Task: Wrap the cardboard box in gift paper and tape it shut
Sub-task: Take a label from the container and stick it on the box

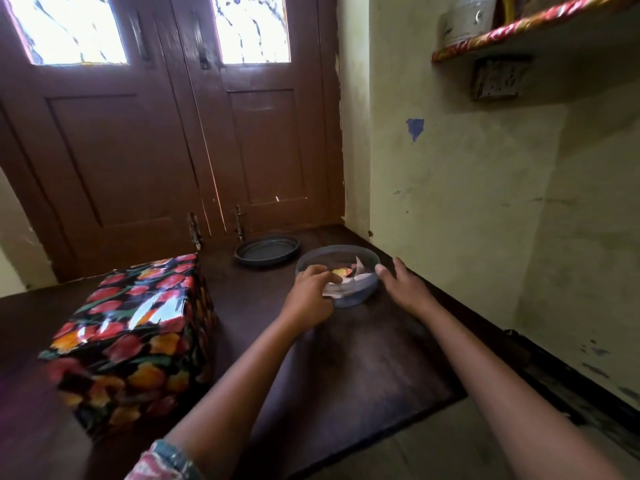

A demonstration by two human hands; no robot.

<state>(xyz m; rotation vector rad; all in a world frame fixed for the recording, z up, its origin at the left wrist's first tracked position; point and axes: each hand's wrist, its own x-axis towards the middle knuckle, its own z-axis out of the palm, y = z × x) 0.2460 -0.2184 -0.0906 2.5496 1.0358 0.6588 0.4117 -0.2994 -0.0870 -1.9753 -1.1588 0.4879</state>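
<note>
The box [135, 341], wrapped in glossy black paper with red and orange tulips, stands on the dark floor at the left, apart from both hands. A round clear plastic container [367, 287] holding paper scraps [346, 275] sits right of centre. My left hand [311, 292] reaches over its near rim, fingers curled down onto the scraps; whether it grips one I cannot tell. My right hand [405, 287] lies with straight fingers against the container's right side.
The container's dark lid [266, 251] lies upside down behind it, near the brown double door [166, 140]. A yellowish wall [467, 202] runs close along the right, with a shelf [519, 32] high above. A dark mat [363, 375] covers the floor under my arms.
</note>
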